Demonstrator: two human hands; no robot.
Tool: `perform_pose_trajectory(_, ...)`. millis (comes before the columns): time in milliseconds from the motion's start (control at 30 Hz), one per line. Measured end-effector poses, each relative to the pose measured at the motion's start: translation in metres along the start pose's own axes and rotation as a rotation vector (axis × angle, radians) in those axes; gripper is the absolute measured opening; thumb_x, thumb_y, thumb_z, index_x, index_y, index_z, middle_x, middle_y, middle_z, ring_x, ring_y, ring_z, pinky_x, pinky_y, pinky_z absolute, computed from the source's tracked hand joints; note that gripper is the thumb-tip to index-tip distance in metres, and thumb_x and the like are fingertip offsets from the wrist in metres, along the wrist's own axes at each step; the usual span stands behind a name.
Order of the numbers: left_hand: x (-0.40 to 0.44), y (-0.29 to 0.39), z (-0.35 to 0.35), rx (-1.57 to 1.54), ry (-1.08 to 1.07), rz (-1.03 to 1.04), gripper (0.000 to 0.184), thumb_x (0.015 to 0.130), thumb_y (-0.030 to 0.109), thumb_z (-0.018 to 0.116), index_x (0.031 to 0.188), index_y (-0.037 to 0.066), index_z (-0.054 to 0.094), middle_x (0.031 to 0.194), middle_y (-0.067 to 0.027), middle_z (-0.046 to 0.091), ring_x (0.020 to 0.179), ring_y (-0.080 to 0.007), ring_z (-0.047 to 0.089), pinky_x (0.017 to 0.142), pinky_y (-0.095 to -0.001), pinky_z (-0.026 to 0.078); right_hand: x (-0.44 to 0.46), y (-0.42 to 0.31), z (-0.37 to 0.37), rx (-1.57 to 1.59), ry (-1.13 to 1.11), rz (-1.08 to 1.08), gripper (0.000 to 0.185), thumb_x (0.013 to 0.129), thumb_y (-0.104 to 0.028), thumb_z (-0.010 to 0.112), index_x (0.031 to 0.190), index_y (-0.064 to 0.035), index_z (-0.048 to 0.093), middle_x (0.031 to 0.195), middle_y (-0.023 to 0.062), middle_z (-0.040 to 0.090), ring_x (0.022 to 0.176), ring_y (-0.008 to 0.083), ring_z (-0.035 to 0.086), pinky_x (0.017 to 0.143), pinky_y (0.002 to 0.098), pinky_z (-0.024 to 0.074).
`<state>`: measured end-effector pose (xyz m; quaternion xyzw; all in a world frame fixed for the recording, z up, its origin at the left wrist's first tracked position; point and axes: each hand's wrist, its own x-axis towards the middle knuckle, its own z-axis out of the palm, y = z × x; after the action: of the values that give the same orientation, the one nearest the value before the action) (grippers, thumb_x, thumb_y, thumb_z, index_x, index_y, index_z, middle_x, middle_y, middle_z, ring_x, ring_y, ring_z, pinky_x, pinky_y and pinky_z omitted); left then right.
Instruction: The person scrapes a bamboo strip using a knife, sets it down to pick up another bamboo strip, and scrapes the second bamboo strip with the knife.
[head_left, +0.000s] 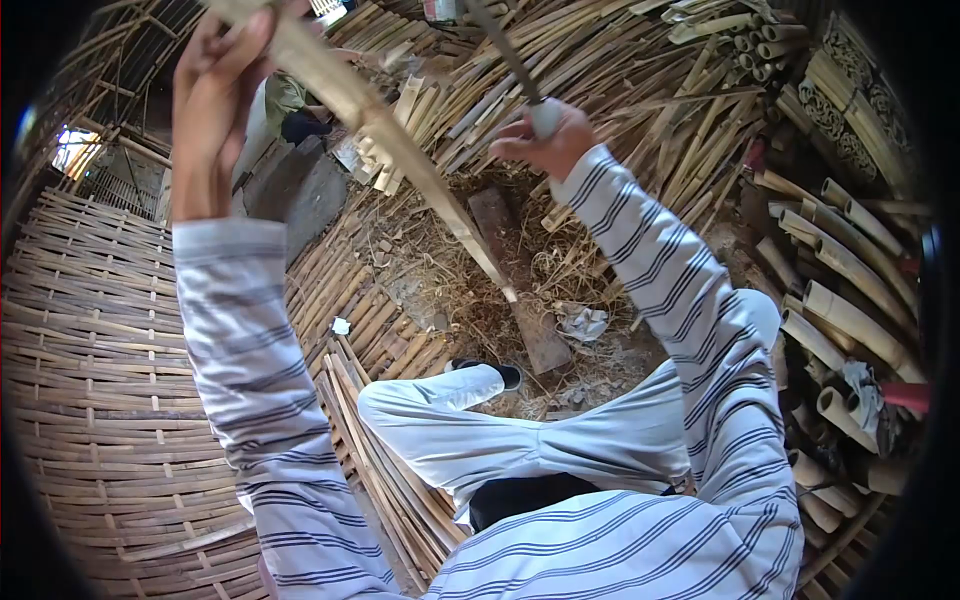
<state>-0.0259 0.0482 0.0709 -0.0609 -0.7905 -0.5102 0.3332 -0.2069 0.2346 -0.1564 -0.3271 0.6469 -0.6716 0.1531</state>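
My left hand (222,95), raised at the upper left, is closed around a split bamboo piece (405,155). The piece slants down to the right, and its pale lower end is over a dark wooden block (540,340) on the ground; whether they touch I cannot tell. My right hand (560,138) is up to the right of the bamboo, apart from it. It grips a long-bladed knife (512,62) by its pale handle, with the blade pointing up and away and its tip out of frame.
Long bamboo strips (600,70) are heaped at the back. Cut bamboo tubes (850,270) are stacked on the right, below coiled strips (850,70). Woven bamboo matting (110,400) covers the left. Shavings (450,270) litter the ground. Another person (290,100) sits beyond my left hand.
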Motion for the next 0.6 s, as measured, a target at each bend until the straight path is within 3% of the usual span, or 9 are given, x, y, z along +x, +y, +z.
perform_pose_trajectory(67,0.024,-0.003,0.018,0.003,-0.168,0.013,0.043,0.090,0.019,0.057,0.124,-0.003,0.042,0.114,-0.0191,0.059,0.104,-0.0305,0.060,0.094,-0.0341,0.046,-0.002,0.010,0.030,-0.027,0.003,-0.126,0.046,0.061,-0.030,0.086,0.082,-0.0055,0.054,0.081,0.0046,0.065,0.074,0.0160,0.063,0.072,0.0308,0.0524)
perform_pose_trajectory(100,0.036,-0.002,0.023,-0.038,-0.277,-0.003,0.031,0.089,0.012,0.055,0.117,-0.001,0.050,0.109,-0.0149,0.062,0.100,-0.0260,0.061,0.091,-0.0315,0.046,-0.002,0.009,0.039,0.019,-0.003,-0.118,0.044,0.061,-0.028,0.086,0.082,-0.0056,0.054,0.079,0.0040,0.065,0.072,0.0155,0.062,0.071,0.0305,0.0522)
perform_pose_trajectory(167,0.042,0.015,0.054,-0.093,-0.280,0.071,0.054,0.088,0.016,0.060,0.135,0.008,0.035,0.107,-0.0136,0.061,0.094,-0.0227,0.062,0.081,-0.0341,0.054,-0.004,0.010,0.052,0.106,-0.016,-0.091,0.041,0.061,-0.025,0.086,0.082,-0.0059,0.056,0.075,0.0029,0.065,0.069,0.0144,0.062,0.068,0.0300,0.0517)
perform_pose_trajectory(200,0.045,0.018,0.061,-0.069,-0.299,0.060,0.053,0.088,0.015,0.061,0.134,0.007,0.036,0.107,-0.0136,0.060,0.094,-0.0220,0.062,0.081,-0.0338,0.054,-0.002,0.011,0.055,0.113,0.001,-0.189,0.036,0.063,-0.024,0.084,0.082,-0.0049,0.060,0.070,0.0027,0.065,0.064,0.0126,0.061,0.063,0.0284,0.0508)
perform_pose_trajectory(333,0.047,0.037,0.094,0.022,-0.326,0.012,0.051,0.086,0.014,0.063,0.130,0.002,0.039,0.100,-0.0119,0.061,0.093,-0.0201,0.061,0.082,-0.0325,0.052,0.001,-0.020,0.058,0.092,0.027,-0.044,0.034,0.069,-0.026,0.080,0.083,-0.0005,0.064,0.070,0.0048,0.064,0.055,0.0094,0.057,0.052,0.0243,0.0484)
perform_pose_trajectory(433,0.054,0.019,0.117,0.414,-0.091,0.488,0.051,0.084,0.009,0.063,0.129,0.002,0.040,0.091,-0.0092,0.062,0.087,-0.0192,0.061,0.077,-0.0306,0.053,0.011,-0.021,0.058,0.217,0.142,-0.039,0.033,0.070,-0.026,0.079,0.084,-0.0005,0.064,0.068,0.0057,0.063,0.052,0.0097,0.055,0.050,0.0242,0.0474)
perform_pose_trajectory(500,0.045,0.010,0.125,0.543,0.022,0.720,0.044,0.083,0.013,0.064,0.122,0.001,0.046,0.082,-0.0070,0.061,0.075,-0.0178,0.061,0.066,-0.0286,0.054,0.008,-0.033,0.052,0.307,0.251,-0.042,0.032,0.070,-0.024,0.080,0.081,0.0008,0.063,0.066,0.0056,0.063,0.050,0.0102,0.055,0.047,0.0235,0.0454)
perform_pose_trajectory(567,-0.008,0.006,0.124,0.413,-0.071,0.551,0.028,0.083,0.016,0.064,0.106,0.001,0.056,0.084,-0.0095,0.064,0.076,-0.0186,0.063,0.066,-0.0278,0.051,0.010,-0.030,0.044,0.423,0.297,-0.085,0.032,0.070,-0.023,0.080,0.079,0.0015,0.062,0.064,0.0052,0.062,0.049,0.0102,0.055,0.046,0.0237,0.0444)
perform_pose_trajectory(600,-0.044,-0.005,0.122,0.339,-0.145,0.403,0.017,0.083,0.013,0.064,0.096,0.001,0.061,0.092,-0.0133,0.067,0.086,-0.0205,0.065,0.074,-0.0283,0.049,0.012,-0.031,0.044,0.464,0.431,-0.191,0.031,0.068,-0.021,0.081,0.077,0.0014,0.061,0.062,0.0056,0.062,0.047,0.0110,0.054,0.043,0.0247,0.0431)
